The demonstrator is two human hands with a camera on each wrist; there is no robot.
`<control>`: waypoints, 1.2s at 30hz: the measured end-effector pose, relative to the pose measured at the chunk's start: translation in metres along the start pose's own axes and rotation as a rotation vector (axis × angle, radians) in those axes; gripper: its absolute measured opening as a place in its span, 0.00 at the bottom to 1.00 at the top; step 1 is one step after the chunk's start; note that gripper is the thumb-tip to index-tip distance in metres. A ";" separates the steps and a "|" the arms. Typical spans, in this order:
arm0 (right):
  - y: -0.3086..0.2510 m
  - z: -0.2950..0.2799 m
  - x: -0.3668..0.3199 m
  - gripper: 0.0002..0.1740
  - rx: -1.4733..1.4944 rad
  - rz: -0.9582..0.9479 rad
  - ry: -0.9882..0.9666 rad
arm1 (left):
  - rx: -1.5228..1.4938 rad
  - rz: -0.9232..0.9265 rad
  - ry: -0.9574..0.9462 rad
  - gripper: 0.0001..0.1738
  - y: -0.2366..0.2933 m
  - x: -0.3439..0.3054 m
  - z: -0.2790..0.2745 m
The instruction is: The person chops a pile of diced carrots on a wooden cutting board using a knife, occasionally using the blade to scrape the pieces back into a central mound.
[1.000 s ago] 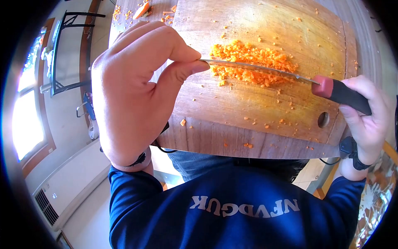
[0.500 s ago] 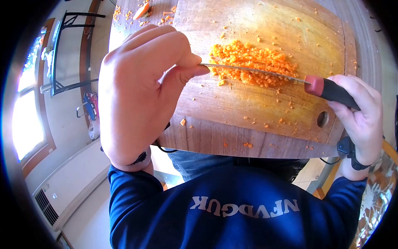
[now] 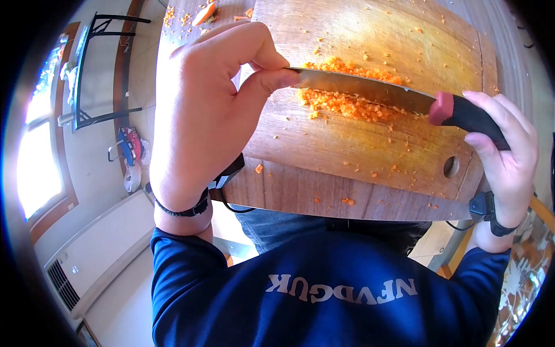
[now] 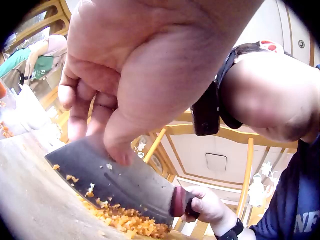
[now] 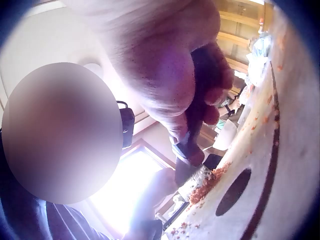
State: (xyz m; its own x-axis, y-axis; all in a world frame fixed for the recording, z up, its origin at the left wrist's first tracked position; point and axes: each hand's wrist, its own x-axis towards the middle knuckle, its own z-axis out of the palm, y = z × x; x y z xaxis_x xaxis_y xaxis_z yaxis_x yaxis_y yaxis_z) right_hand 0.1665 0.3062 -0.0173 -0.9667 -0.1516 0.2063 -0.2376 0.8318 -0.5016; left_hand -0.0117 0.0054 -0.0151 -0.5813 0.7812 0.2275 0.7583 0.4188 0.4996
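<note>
Fingertips (image 3: 278,62) of our left hand (image 3: 211,110) pinch the knife's (image 3: 387,95) left end; our right hand (image 3: 511,141) grips its handle (image 3: 477,118). Carrot (image 3: 347,106) lies near and far of it on the board (image 3: 404,156); a slipping pinch might cut us.

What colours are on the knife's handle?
The knife handle is black, with a reddish-pink collar beside the blade; the head view shows it best.

- Head: high, facing down; board (image 3: 347,147) at one o'clock.
- Left wrist: low, close; knife (image 4: 122,182) at seven o'clock.
- Right wrist: likewise; board at four.
- All share knife.
</note>
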 end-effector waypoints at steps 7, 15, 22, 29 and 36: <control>0.002 -0.011 -0.004 0.25 -0.040 -0.049 0.061 | 0.030 0.108 0.203 0.07 0.006 -0.001 -0.001; 0.001 -0.001 0.001 0.21 0.025 -0.010 0.048 | -0.029 0.000 -0.009 0.07 0.004 -0.002 -0.001; 0.006 0.004 -0.001 0.19 0.069 0.037 0.039 | -0.020 0.003 0.002 0.08 0.007 -0.002 -0.001; 0.007 0.005 -0.002 0.18 0.043 0.010 0.064 | 0.007 0.005 0.043 0.08 0.006 0.000 0.001; 0.007 -0.008 -0.004 0.18 -0.034 -0.054 0.087 | 0.042 0.097 0.155 0.06 0.009 -0.001 -0.004</control>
State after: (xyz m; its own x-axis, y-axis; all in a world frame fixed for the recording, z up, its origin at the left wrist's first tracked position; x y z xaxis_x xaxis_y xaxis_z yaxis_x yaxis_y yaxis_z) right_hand 0.1691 0.3173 -0.0149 -0.9401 -0.1509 0.3056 -0.2843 0.8417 -0.4590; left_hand -0.0058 0.0064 -0.0073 -0.5407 0.7394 0.4011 0.8229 0.3661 0.4344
